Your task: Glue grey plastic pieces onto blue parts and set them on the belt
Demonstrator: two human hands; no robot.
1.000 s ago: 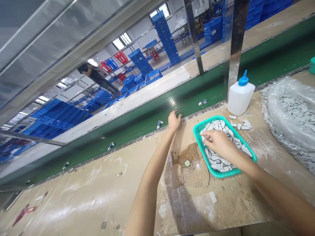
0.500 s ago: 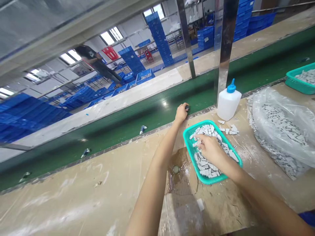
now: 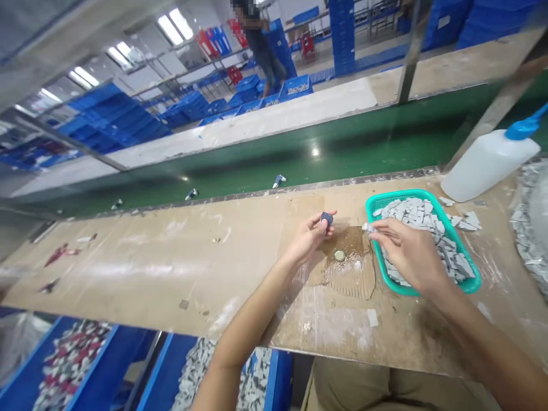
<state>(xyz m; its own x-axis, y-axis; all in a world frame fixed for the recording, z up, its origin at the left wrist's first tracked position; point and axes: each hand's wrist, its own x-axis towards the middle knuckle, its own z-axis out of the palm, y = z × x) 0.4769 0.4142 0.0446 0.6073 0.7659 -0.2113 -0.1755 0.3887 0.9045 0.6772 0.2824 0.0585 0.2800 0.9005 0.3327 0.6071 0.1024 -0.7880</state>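
Observation:
Between thumb and fingers, my left hand (image 3: 309, 238) grips a small dark blue part (image 3: 327, 219) above the cardboard-covered bench (image 3: 252, 251). My right hand (image 3: 411, 251) pinches a small pale grey piece (image 3: 368, 228) at the left rim of a turquoise basket (image 3: 428, 290). Flat grey-white pieces (image 3: 411, 211) fill that basket, and my right forearm hides part of it. Below and between the hands, a round cap-like disc (image 3: 339, 255) lies on a wet-looking brown patch of cardboard. The two held pieces are apart from each other.
A white bottle with a blue nozzle (image 3: 488, 162) stands at the right beside loose grey pieces (image 3: 468, 221). Small dark-and-white parts (image 3: 279, 181) lie along the green conveyor belt (image 3: 240, 171). Blue bins (image 3: 165, 371) of parts sit below the bench. A person (image 3: 259, 43) stands beyond the belt.
My left hand has come back from the belt's edge to the bench with the dark blue part. My right hand has lifted a grey piece from the basket to its rim. The view has shifted.

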